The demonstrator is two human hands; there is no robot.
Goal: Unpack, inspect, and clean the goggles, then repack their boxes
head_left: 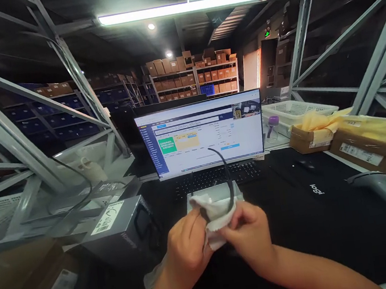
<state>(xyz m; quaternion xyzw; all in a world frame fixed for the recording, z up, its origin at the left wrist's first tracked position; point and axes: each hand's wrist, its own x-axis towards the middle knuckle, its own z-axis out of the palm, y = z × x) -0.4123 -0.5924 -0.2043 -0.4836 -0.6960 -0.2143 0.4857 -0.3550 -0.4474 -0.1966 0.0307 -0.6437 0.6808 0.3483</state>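
Note:
My left hand (187,240) and my right hand (250,231) are closed close together over the desk, in front of the keyboard. Between them is a bunched white cloth (219,212), pinched by the fingers of both. Out of the cloth rises a thin black curved arm (228,173), shaped like the temple of a pair of glasses. The cloth and my fingers hide the rest of that piece. Just beyond my hands lies a pale flat item (232,189), partly covered by them.
A monitor (199,139) stands behind a black keyboard (246,171). To the left is a grey box (119,230) with a label. On the right are a barcode scanner (384,190), cardboard boxes (364,150) with yellow packets, and a black desk mat (306,224). Metal posts frame both sides.

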